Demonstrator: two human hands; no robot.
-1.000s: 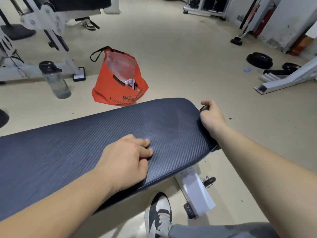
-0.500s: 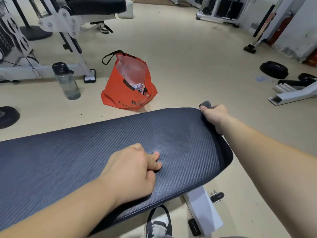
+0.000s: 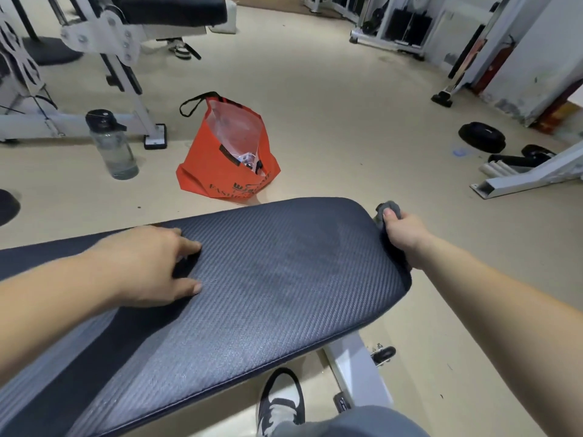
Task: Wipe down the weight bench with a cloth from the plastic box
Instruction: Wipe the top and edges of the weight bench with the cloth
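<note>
Shifts left hand (image 3: 148, 263), fingers spread, farther along dark ribbed vinyl bench pad (image 3: 284, 294), grips bunched grey cloth (image 3: 386, 208) in right hand (image 3: 403, 231) at end corner, risks slipping off rounded edge.

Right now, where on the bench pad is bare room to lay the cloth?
The pad is bare between the left hand and the right hand, which grips the cloth at the pad's end. The near edge above the shoe is free too. The forearm covers the left part.

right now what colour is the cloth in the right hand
Grey cloth, best seen in the head view.
</note>
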